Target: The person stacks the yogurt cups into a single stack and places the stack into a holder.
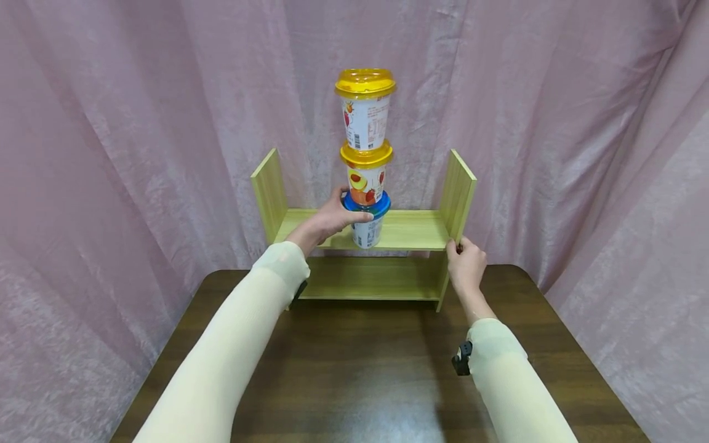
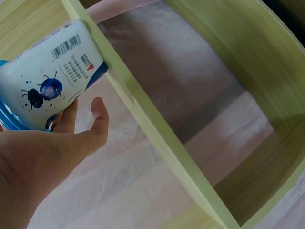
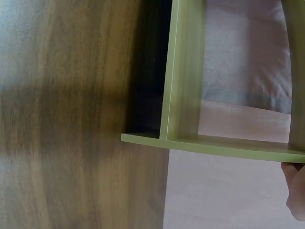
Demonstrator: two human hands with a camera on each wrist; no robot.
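Observation:
A stack of three lidded cups stands on the upper board of a light green wooden shelf (image 1: 410,231). The bottom cup (image 1: 367,224) is white with a blue lid, and my left hand (image 1: 332,218) grips it just under that lid. In the left wrist view the same bottom cup (image 2: 47,71) shows blueberry print and a barcode, with my left hand's fingers (image 2: 97,121) curled round it. Above it sit a middle cup (image 1: 366,175) and a top cup (image 1: 365,111), both yellow-lidded. My right hand (image 1: 464,261) holds the shelf's right side panel (image 1: 456,191) at its front edge.
The shelf stands at the back of a dark wooden table (image 1: 376,369); its lower board (image 1: 371,280) carries nothing. Pink curtain (image 1: 138,154) hangs behind and on both sides. In the right wrist view the shelf edge (image 3: 183,71) meets the table (image 3: 71,119).

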